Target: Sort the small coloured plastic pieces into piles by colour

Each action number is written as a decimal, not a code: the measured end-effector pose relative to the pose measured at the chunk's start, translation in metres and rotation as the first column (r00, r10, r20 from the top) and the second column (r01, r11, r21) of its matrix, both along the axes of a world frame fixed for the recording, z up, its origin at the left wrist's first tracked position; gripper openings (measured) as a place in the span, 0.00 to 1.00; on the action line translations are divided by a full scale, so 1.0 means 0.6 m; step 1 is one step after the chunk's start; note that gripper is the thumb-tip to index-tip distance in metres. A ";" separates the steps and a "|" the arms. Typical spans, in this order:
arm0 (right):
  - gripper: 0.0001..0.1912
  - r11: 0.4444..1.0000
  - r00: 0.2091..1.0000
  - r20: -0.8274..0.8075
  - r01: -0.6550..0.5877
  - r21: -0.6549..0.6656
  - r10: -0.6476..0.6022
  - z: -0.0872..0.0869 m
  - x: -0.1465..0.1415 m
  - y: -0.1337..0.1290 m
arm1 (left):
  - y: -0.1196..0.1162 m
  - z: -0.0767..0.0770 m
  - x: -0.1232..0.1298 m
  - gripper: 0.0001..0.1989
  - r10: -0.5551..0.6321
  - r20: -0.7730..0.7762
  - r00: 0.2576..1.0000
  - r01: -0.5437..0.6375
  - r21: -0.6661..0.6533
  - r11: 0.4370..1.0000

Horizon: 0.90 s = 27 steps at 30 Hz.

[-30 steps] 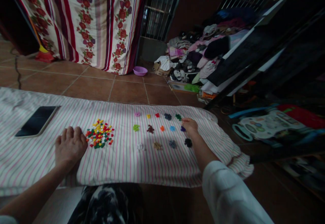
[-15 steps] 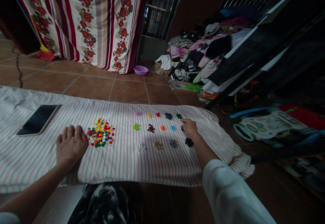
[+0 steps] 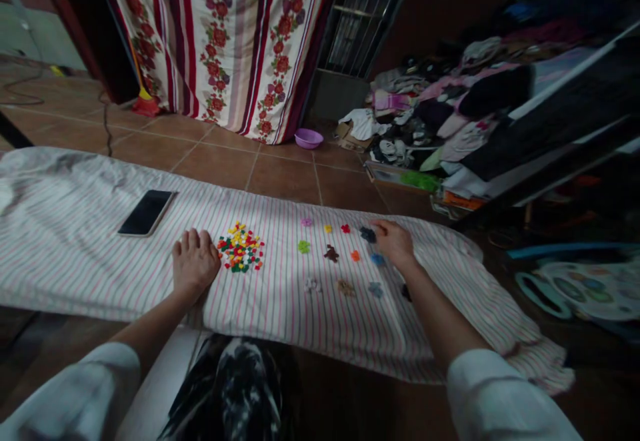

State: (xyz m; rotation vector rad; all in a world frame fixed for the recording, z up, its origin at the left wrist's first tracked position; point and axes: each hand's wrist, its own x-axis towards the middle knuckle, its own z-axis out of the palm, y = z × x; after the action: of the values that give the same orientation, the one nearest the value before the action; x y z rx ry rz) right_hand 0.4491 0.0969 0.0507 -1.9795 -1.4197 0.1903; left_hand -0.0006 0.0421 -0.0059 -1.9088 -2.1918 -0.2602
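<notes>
My left hand (image 3: pixel 197 261) lies flat, fingers spread, on the striped cloth (image 3: pixel 270 308), touching the left edge of a mixed pile of small coloured pieces (image 3: pixel 241 249). My right hand (image 3: pixel 394 242) points with its index finger beside the dark grey cluster (image 3: pixel 368 234); nothing shows in it. Small clusters sorted by colour lie in rows: pink (image 3: pixel 306 222), yellow (image 3: pixel 328 228), red (image 3: pixel 345 228), lime green (image 3: pixel 303 247), brown (image 3: pixel 331 253), orange (image 3: pixel 355 255), blue (image 3: pixel 377 259), white (image 3: pixel 313 285), tan (image 3: pixel 345 287) and grey-blue (image 3: pixel 375 288). My right arm partly covers a black cluster (image 3: pixel 406 292).
A phone (image 3: pixel 147 213) rests on the cloth at the left. Beyond the cloth are a purple basin (image 3: pixel 309 138) on the tiled floor, a floral curtain (image 3: pixel 245 48) and a heap of clothes (image 3: pixel 430 108). A toy panel (image 3: pixel 590 288) stands at the right.
My right hand has moved left from the dark green cluster to the dark grey one and now hides the green one. The view has turned left. My left hand stays beside the mixed pile.
</notes>
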 end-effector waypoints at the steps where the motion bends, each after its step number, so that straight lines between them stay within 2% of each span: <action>1: 0.17 0.998 0.996 0.068 -0.065 0.006 0.064 0.006 -0.029 0.003 | 0.000 -0.001 -0.001 0.25 -0.001 0.002 1.000 0.001 0.002 1.000; 3: 0.18 0.975 0.966 0.143 -0.220 0.005 0.217 0.012 -0.092 0.005 | 0.000 -0.002 -0.002 0.25 -0.001 0.010 1.000 0.001 0.004 1.000; 5: 0.17 0.928 0.916 0.156 -0.373 -0.008 0.370 0.007 -0.157 0.003 | -0.001 -0.003 -0.002 0.25 0.000 0.023 1.000 0.000 0.005 1.000; 8: 0.16 0.804 0.794 0.126 -0.592 -0.057 0.594 -0.010 -0.248 -0.007 | 0.000 -0.005 -0.003 0.25 -0.002 0.050 0.999 0.001 0.019 1.000; 11: 0.15 0.696 0.690 0.095 -0.709 -0.111 0.718 -0.028 -0.324 -0.019 | 0.003 -0.011 -0.003 0.26 -0.007 0.089 0.996 0.003 0.045 0.999; 14: 0.15 0.629 0.622 0.096 -0.759 -0.170 0.777 -0.037 -0.382 -0.026 | 0.005 -0.017 -0.003 0.27 -0.007 0.107 0.994 0.000 0.063 0.998; 22: 0.14 0.559 0.519 0.208 -0.766 -0.317 0.829 -0.027 -0.485 -0.027 | 0.004 -0.016 -0.004 0.29 -0.012 0.093 0.996 0.006 0.064 0.998; 27: 0.14 0.579 0.511 0.273 -0.720 -0.382 0.815 -0.033 -0.514 -0.020 | 0.005 -0.015 -0.004 0.29 -0.006 0.090 0.996 0.000 0.060 0.998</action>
State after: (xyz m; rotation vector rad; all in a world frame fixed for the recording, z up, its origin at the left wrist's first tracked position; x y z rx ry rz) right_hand 0.1405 0.0852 0.0308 -1.4129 -2.6476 0.3388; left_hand -0.0029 0.0451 -0.0150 -1.9036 -2.2106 -0.4154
